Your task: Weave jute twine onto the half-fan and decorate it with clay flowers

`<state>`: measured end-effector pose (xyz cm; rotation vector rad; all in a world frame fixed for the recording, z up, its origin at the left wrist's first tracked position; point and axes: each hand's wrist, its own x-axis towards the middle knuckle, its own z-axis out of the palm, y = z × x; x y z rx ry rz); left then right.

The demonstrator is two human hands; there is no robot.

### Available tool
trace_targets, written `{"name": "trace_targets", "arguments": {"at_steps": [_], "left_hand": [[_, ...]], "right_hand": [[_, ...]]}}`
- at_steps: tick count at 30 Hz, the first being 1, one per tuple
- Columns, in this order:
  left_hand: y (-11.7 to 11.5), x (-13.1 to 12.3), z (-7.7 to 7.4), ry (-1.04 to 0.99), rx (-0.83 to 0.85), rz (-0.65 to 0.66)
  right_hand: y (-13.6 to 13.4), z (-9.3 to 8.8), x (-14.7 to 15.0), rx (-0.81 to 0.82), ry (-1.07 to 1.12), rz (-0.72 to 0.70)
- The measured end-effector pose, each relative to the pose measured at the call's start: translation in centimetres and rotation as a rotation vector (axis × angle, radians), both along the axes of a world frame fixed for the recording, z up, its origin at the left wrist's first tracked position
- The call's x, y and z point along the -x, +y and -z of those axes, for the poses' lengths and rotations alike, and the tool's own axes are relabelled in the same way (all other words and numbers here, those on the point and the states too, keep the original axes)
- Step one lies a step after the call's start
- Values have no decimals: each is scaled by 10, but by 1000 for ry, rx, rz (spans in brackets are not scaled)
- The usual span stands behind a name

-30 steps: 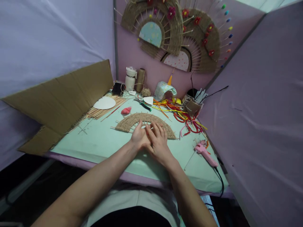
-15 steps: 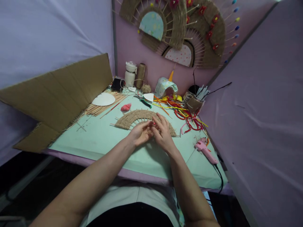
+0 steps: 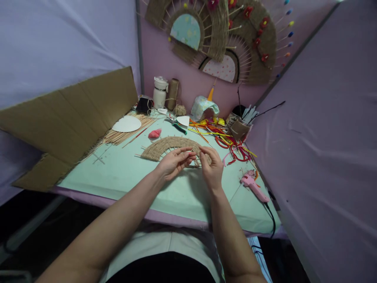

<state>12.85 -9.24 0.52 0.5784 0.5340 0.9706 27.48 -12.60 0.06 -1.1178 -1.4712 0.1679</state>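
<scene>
My left hand [image 3: 174, 162] and my right hand [image 3: 213, 166] are raised close together over the front of a twine-woven half-ring [image 3: 159, 148] with thin sticks poking out of it. My left fingers are drawn together, thumb near the fingertips, pointing right. The right thumb and forefinger pinch toward them. Whatever sits between the fingertips is too small to make out. Beyond the woven piece, to the left of my hands, lies a soft-looking pink lump [image 3: 154, 133]. My right hand covers part of the half-ring's right end.
A pink glue gun [image 3: 255, 188] with a black cord lies at right. Red and yellow pipe cleaners [image 3: 225, 142] are heaped behind it. Pliers [image 3: 176, 125], thin sticks [image 3: 119, 136] and a white oval [image 3: 127, 124] lie farther back. A cardboard sheet [image 3: 76, 114] stands along the left.
My hands have drawn slightly apart, the right one turning more upright. A small red spot seen between the fingertips before is no longer clear. The view has shifted a little.
</scene>
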Motion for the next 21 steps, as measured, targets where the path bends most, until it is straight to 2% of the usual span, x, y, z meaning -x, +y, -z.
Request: {"name": "trace_targets", "arguments": {"at_steps": [4,15,21], "left_hand": [[-1,-2,1,72,-75,-49],[2,-4,8,282,-249,-83],[2,-4,6,337,-301,-84]], "right_hand": [[-2,2,2,-12,-59,26],[-1,6,3,-29,-239,69],[-1,7,2,-17,-309,85]]}}
